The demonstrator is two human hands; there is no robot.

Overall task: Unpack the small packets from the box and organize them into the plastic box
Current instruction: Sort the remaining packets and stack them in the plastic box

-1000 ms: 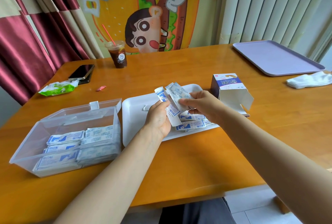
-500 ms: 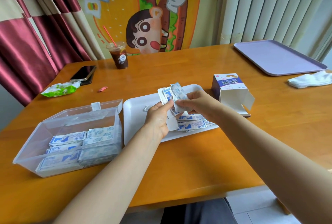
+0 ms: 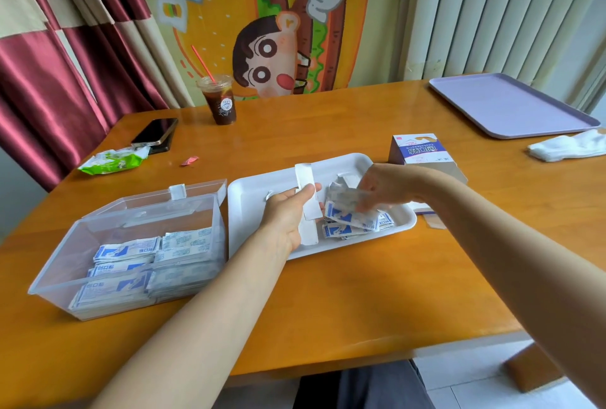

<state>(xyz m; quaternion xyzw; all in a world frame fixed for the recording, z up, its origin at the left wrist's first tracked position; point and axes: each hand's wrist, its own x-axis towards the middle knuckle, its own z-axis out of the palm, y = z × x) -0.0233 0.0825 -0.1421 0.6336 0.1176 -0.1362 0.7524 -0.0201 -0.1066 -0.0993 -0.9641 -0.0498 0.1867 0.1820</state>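
— Packets (image 3: 352, 220) lie heaped, blue and white, on the white tray (image 3: 249, 198) at the middle of our worktop (image 3: 360, 294). Where do we have our hands?
— Our left hand (image 3: 285, 218) grasps a slim stack (image 3: 305, 175) of them, white backs up, thumb pressed across it, just above the tray's left half.
— And our right hand (image 3: 383, 185)?
— It reaches down onto the heap, fingers among the packets, but it is blurred (we cannot tell whether it pinches one or only touches).
— Where does the sorted lot sit?
— In the plastic box (image 3: 59, 261) just left of the tray, lid hinged back, we see sorted packets (image 3: 131, 261) laid flat in rows toward its near side.
— And the cardboard box (image 3: 416, 151)?
— It lies on its side just behind our right wrist, beside the tray's far right corner, flap open.
— Anything further off?
— We see a purple tray (image 3: 511, 107) and a white cloth (image 3: 570, 146) at far right, and an iced drink (image 3: 220, 103), a phone (image 3: 155, 131) and a green wrapper (image 3: 113, 161) at far left.
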